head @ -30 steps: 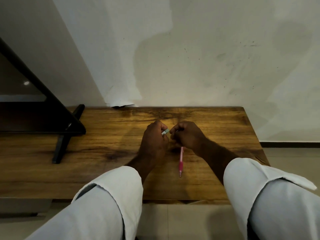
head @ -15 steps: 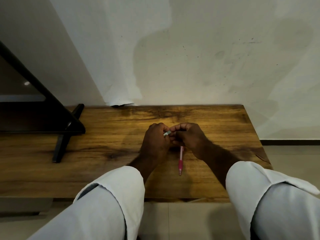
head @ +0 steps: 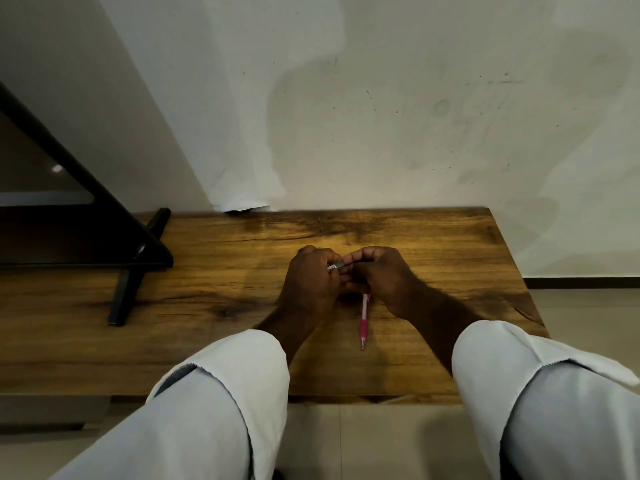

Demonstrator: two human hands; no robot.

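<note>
**A:** Where is the piece?

**B:** Between the two hands, over the middle of the table (head: 207,306), a bit toward its far edge. It's a small grey piece (head: 335,267), and only a short bit of it shows between the fingertips.

**A:** Which hand holds it?

**B:** Both. The left hand (head: 311,284) has its fingers curled and pressed together, pinching the piece's left end. The right hand (head: 386,278) arches in from the other side, and its forefinger and thumb close on the right end. Its other fingers are tucked under, and I can't tell what they touch.

**A:** And the pen?

**B:** The pen (head: 363,322) lies on the table just below the right hand. It is pink, with its tip pointing toward the person. Its far end runs under the right hand's fingers, and whether they touch it is hidden.

**A:** Do the hands touch each other?

**B:** The fingertips meet around the piece, and the knuckles sit just beside each other. Both wrists are low over the wood.

**A:** What else is there?

**B:** A black stand (head: 130,282) is on the table's left part, well apart from the hands. A pale wall (head: 381,116) stands behind the table. White sleeves (head: 214,393) are folded back on both forearms, near the table's front edge.
</note>
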